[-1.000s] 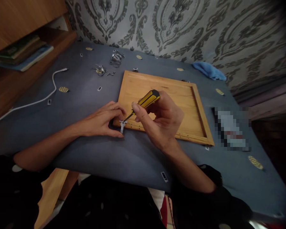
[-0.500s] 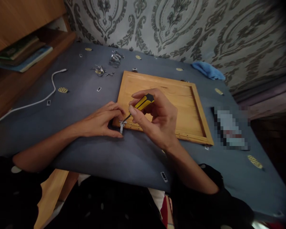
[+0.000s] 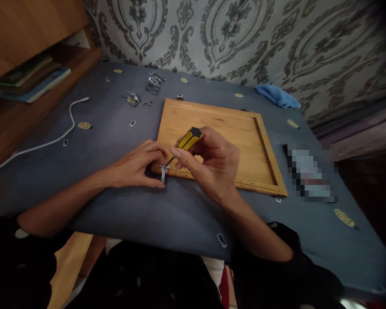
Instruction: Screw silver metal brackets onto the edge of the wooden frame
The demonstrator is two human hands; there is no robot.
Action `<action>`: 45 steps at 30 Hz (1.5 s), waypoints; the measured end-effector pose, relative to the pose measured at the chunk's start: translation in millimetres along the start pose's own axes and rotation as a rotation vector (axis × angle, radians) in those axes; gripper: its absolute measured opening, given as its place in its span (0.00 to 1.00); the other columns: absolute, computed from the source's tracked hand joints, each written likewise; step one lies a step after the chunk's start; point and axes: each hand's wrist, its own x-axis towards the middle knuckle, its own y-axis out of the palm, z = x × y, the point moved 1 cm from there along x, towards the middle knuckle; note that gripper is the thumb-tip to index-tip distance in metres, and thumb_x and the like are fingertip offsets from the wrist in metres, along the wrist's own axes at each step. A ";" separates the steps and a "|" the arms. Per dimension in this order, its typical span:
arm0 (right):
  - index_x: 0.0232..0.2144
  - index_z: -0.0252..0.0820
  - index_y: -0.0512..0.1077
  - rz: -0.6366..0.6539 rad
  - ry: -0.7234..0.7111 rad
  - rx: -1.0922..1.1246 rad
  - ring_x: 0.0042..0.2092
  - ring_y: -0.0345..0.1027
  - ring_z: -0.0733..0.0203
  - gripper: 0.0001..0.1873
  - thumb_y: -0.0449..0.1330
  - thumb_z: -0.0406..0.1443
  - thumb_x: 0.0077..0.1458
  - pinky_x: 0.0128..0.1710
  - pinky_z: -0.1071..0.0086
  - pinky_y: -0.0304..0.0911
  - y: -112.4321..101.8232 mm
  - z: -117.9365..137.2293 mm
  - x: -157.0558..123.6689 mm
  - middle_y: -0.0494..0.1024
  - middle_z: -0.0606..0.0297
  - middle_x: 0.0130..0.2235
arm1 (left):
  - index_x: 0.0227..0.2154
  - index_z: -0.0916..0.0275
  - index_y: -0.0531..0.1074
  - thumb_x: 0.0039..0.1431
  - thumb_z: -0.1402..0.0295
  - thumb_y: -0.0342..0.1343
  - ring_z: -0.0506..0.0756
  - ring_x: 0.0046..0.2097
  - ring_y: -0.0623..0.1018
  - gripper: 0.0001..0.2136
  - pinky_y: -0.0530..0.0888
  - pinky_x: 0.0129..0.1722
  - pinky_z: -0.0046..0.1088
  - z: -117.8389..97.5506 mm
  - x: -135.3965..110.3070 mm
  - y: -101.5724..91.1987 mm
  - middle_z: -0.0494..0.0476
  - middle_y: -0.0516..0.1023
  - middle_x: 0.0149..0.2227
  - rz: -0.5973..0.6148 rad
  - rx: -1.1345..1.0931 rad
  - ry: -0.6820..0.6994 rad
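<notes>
A wooden framed panel (image 3: 212,116), like a small cabinet door, lies flat on the table. At its near left corner sits a metal hinge (image 3: 163,174), its arm jutting past the panel's edge toward me. My left hand (image 3: 137,165) steadies the hinge, thumb at the outer end of the arm and curled fingers resting by the panel's corner. In my right hand (image 3: 217,165) is a screwdriver (image 3: 189,139) with a yellow and black handle. It is tilted, and its tip meets the hinge. Whether a screw sits under the tip is too small to tell.
Loose metal hardware (image 3: 132,98) and a clear bag of metal parts (image 3: 155,82) lie behind the panel's left side. A white cable (image 3: 51,140) runs along the left, a blue cloth (image 3: 278,95) lies at the back right, and a pixelated object (image 3: 310,174) is at right.
The fingers of my right hand have shifted around the screwdriver handle, the forefinger now more curled. My left hand and the hinge hold their place; the view has tilted slightly.
</notes>
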 end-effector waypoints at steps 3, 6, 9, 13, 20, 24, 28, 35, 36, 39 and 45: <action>0.27 0.44 0.65 -0.041 -0.030 -0.017 0.24 0.64 0.71 0.18 0.70 0.42 0.56 0.24 0.73 0.64 2.0 -0.9 -2.1 0.69 0.75 0.26 | 0.40 0.60 0.73 0.56 0.49 0.65 0.62 0.51 0.70 0.20 0.69 0.52 0.42 1.0 0.1 0.6 0.59 0.74 0.48 0.004 0.009 -0.006; 0.28 0.45 0.64 -0.059 -0.047 -0.018 0.22 0.62 0.71 0.18 0.70 0.42 0.56 0.23 0.73 0.62 4.3 -1.7 -3.4 0.66 0.77 0.25 | 0.41 0.60 0.73 0.55 0.48 0.65 0.63 0.52 0.70 0.21 0.70 0.52 0.43 2.0 0.4 1.0 0.59 0.74 0.49 0.008 0.019 -0.005; 0.28 0.46 0.63 -0.086 -0.076 -0.039 0.22 0.62 0.71 0.17 0.70 0.41 0.56 0.23 0.73 0.61 5.7 -2.1 -4.3 0.64 0.78 0.24 | 0.40 0.60 0.72 0.55 0.48 0.65 0.63 0.53 0.70 0.21 0.70 0.53 0.43 2.6 0.5 1.1 0.60 0.73 0.49 0.009 0.037 -0.003; 0.29 0.45 0.64 -0.104 -0.142 -0.055 0.21 0.62 0.72 0.16 0.70 0.35 0.56 0.23 0.72 0.60 6.3 -2.0 -4.9 0.64 0.78 0.24 | 0.39 0.60 0.72 0.56 0.47 0.64 0.63 0.52 0.70 0.21 0.69 0.52 0.42 2.5 0.5 1.5 0.59 0.73 0.48 0.012 0.045 -0.009; 0.27 0.45 0.63 -0.164 -0.202 -0.130 0.22 0.62 0.72 0.17 0.70 0.34 0.56 0.23 0.72 0.60 7.4 -1.5 -6.7 0.64 0.78 0.24 | 0.38 0.61 0.71 0.57 0.47 0.63 0.61 0.50 0.69 0.21 0.68 0.51 0.39 2.4 0.8 2.1 0.59 0.73 0.49 -0.010 0.026 0.025; 0.27 0.45 0.64 -0.189 -0.229 -0.152 0.22 0.62 0.72 0.17 0.70 0.37 0.56 0.22 0.73 0.61 8.9 -3.9 -8.4 0.64 0.77 0.24 | 0.38 0.62 0.71 0.57 0.46 0.63 0.61 0.51 0.69 0.22 0.68 0.51 0.39 3.4 0.6 2.3 0.59 0.72 0.49 0.003 0.038 0.023; 0.27 0.45 0.63 -0.190 -0.246 -0.142 0.22 0.61 0.71 0.18 0.70 0.39 0.56 0.20 0.74 0.61 9.3 -4.2 -9.0 0.64 0.77 0.24 | 0.39 0.61 0.72 0.57 0.47 0.64 0.61 0.51 0.69 0.21 0.68 0.51 0.38 5.1 0.1 2.9 0.59 0.72 0.48 0.007 0.037 0.029; 0.28 0.46 0.64 -0.262 -0.331 -0.212 0.24 0.62 0.68 0.18 0.72 0.37 0.54 0.22 0.69 0.60 0.9 2.7 -5.6 0.67 0.74 0.27 | 0.41 0.60 0.73 0.57 0.50 0.65 0.61 0.52 0.69 0.19 0.68 0.52 0.39 3.6 -0.6 1.6 0.59 0.72 0.50 0.013 0.015 0.024; 0.28 0.46 0.63 -0.248 -0.308 -0.206 0.23 0.61 0.69 0.18 0.72 0.37 0.55 0.21 0.69 0.59 0.7 1.9 -5.4 0.66 0.75 0.26 | 0.41 0.61 0.72 0.57 0.50 0.65 0.61 0.52 0.69 0.19 0.68 0.52 0.39 3.2 -0.6 1.4 0.59 0.73 0.50 0.014 0.016 0.023; 0.28 0.47 0.62 -0.190 -0.227 -0.175 0.22 0.61 0.69 0.19 0.70 0.38 0.56 0.20 0.69 0.59 2.7 -1.9 -6.1 0.64 0.76 0.25 | 0.41 0.61 0.72 0.58 0.50 0.64 0.61 0.51 0.69 0.20 0.68 0.51 0.39 3.0 -0.4 1.4 0.60 0.73 0.50 0.005 0.025 0.030; 0.28 0.47 0.62 -0.182 -0.206 -0.190 0.23 0.61 0.70 0.19 0.70 0.40 0.56 0.20 0.71 0.60 6.1 -5.0 -6.7 0.63 0.76 0.24 | 0.41 0.61 0.72 0.57 0.49 0.64 0.61 0.51 0.69 0.21 0.68 0.51 0.40 4.2 -0.5 2.5 0.59 0.73 0.50 0.007 0.025 0.023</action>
